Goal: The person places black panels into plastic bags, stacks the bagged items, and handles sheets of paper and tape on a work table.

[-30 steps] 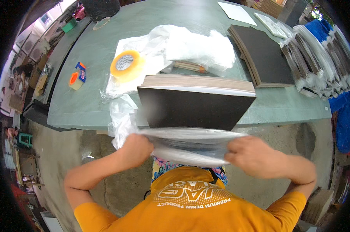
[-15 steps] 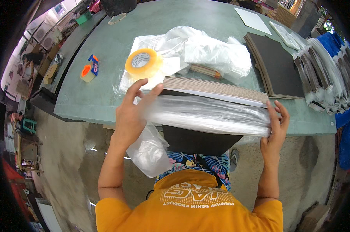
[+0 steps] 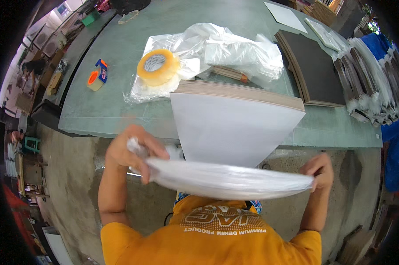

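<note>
Left hand (image 3: 122, 145): positioned between 8 and 9 o'clock from the view's centre; fingers are curled, apparently around the left end of the clear plastic (image 3: 230, 179), though the exact contact is obscured by motion blur.
Right hand (image 3: 321, 171): positioned between 3 and 4 o'clock; the right end of the plastic is pinched between thumb and fingers.
Clear plastic: drawn lengthwise between the two hands at 5 o'clock, gathered into a long band; the lower end of the board stack (image 3: 237, 128) is covered by it.
Board stack: located near the centre, at the near edge of the bench (image 3: 106, 108); the white face is turned toward the person, and the layered edge is exposed at 12 o'clock.
Tape roll (image 3: 158, 67): placed at 11 o'clock, on white plastic sheeting.
Tape dispenser (image 3: 97, 76): placed at 10 o'clock, apart from the roll.
Plastic heap (image 3: 245, 51): laid at 1 o'clock, beyond the stack.
Dark boards (image 3: 312, 68): piled at 2 o'clock.
Wrapped bundles (image 3: 371, 81): lined up between 2 and 3 o'clock.
</note>
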